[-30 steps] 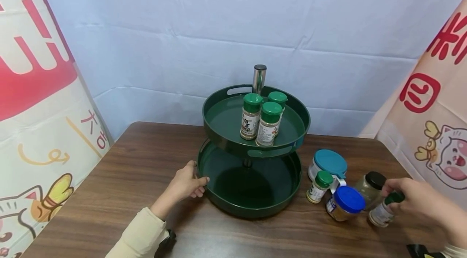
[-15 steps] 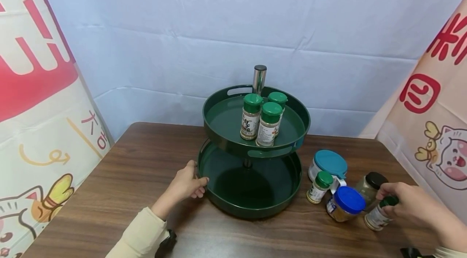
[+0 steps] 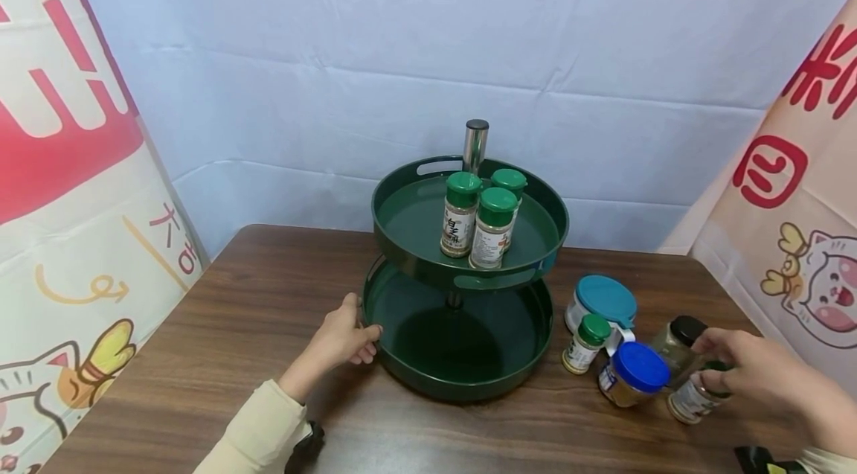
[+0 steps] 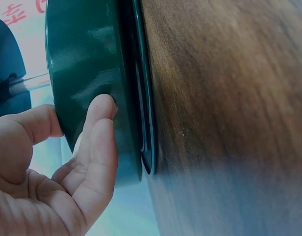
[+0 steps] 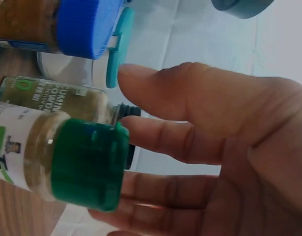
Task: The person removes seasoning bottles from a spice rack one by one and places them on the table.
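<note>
Toward the right edge of the table (image 3: 535,433), a bottle (image 3: 691,402) with a white label and green cap stands upright under the right hand (image 3: 759,370). That hand is loose: in its wrist view the fingers reach nearly straight about the cap, and the thumb stands apart from it. Whether a fingertip touches the cap cannot be told.

Just to the left of the bottle stands a blue-lidded jar (image 3: 640,367) with brown contents. Level with these, about midway along the table, the lower tray (image 3: 462,390), round and dark green, rests its base on the wood. At its left rim is the left hand (image 3: 338,336), pinching the wall, thumb over the rim and fingers against the outside; a cream sleeve (image 3: 257,429) covers that forearm.

Behind the bottle stands the cumin jar (image 3: 675,350), black-capped. A small shaker (image 3: 581,352), green-capped, is set farther left, between the blue-lidded jar and the tray. Behind it is a tub (image 3: 605,299) with a teal lid and white handle.

Above the lower tray, the upper tray (image 3: 411,221) bears three spice bottles (image 3: 490,236), grouped right of its middle. A metal pole (image 3: 476,143) rises behind them. Beyond the far edge hangs pale cloth (image 3: 335,50).
</note>
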Motion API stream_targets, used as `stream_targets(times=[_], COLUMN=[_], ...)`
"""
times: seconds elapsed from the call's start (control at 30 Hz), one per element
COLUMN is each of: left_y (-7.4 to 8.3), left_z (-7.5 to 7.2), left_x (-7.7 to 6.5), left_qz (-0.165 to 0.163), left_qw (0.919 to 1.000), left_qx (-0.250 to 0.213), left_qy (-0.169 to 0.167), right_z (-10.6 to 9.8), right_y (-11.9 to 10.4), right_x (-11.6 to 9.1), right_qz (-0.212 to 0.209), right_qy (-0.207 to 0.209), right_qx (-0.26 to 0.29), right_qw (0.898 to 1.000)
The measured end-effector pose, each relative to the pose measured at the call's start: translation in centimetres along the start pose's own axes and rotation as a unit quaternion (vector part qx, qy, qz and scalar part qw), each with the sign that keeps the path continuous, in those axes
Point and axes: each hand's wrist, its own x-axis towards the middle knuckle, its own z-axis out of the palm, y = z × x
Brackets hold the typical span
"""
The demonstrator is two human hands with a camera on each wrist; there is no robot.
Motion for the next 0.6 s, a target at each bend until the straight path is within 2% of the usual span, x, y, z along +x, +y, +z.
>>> stream_targets(times=[0.3,0.6], left_y=[0.0,0.0], left_z=[0.0,0.0], left_x=[0.0,0.1], left_qz=[-0.002,-0.001], left_qw=[1.0000,1.0000], left_qx=[-0.003,0.002], left_qy=[-0.007,-0.003], right_z=[-0.6,-2.9], right_y=[-0.3,-2.6], right_x=[0.0,0.1], right_qz=[-0.005,0.013], right_qy=[-0.014,-0.015], right_qx=[0.002,0.008], right_qw=[1.000,1.000])
